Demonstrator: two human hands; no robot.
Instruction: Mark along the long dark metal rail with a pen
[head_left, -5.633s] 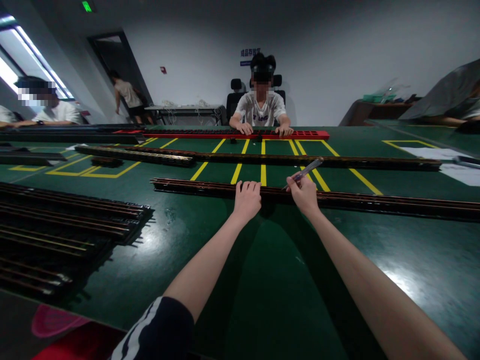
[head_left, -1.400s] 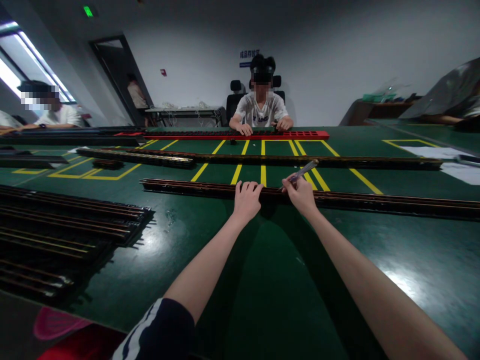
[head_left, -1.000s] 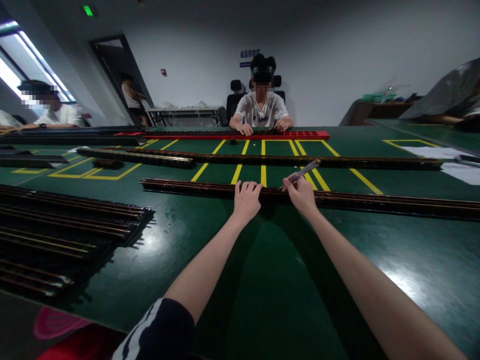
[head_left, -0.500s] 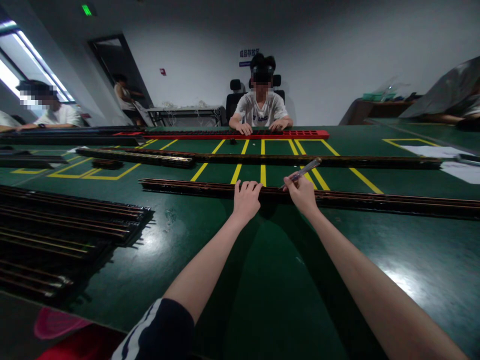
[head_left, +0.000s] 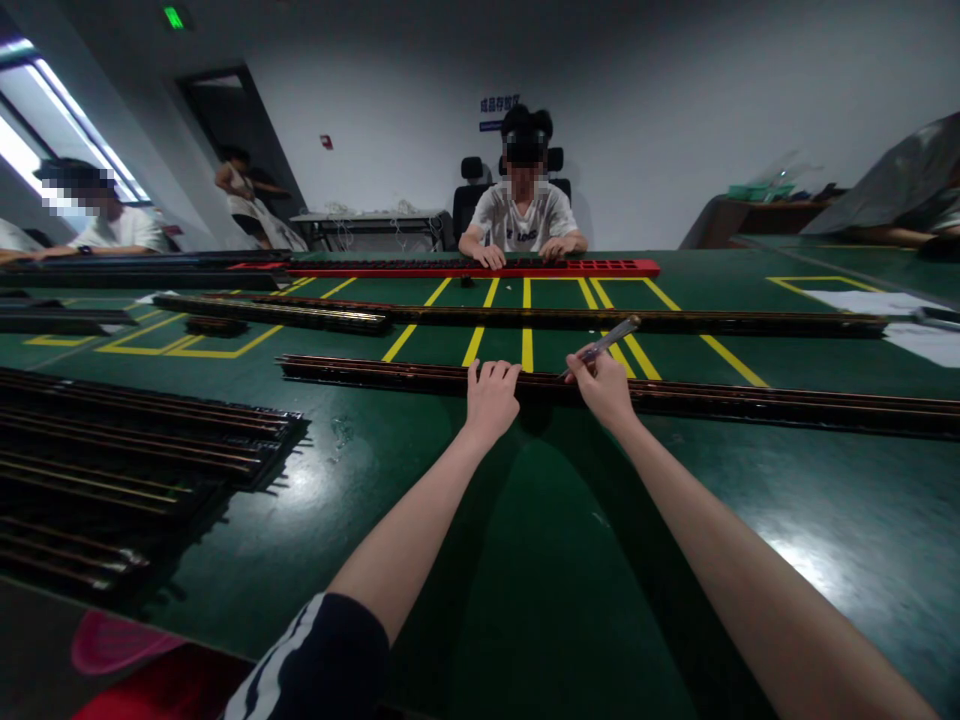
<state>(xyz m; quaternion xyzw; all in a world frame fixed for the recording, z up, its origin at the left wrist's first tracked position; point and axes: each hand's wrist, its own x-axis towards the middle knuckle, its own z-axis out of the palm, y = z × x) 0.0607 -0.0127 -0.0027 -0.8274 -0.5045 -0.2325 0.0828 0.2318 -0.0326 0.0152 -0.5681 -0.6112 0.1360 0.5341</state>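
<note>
**Pen on the near rail, mid-length**

The long dark rail (head_left: 750, 405) w/ copper-coloured strips lies across the green table (head_left: 525, 560) right in front of me, running off-frame to the right; its left end stops short of the stack. My left hand (head_left: 491, 398) rests on it, fingers curled over the near edge, pinning it, nothing else in that hand. My right hand (head_left: 604, 388) is closed round a clear-barrelled pen (head_left: 604, 345), tip down at the rail just beside the left hand.

Progress, as a judgement: I'm working approx. mid-rail. No marks show either side, so can't say how much is done vs left. A stack of similar rails (head_left: 135, 450) sits to my left, a second long rail (head_left: 525, 318) lies farther out; whether those are finished is unclear.

Hard to see: pen tip hidden behind my fingers, rail detail too small, right end cut off. Across the table a person (head_left: 523, 215) has both hands on a red tray (head_left: 480, 269).
</note>
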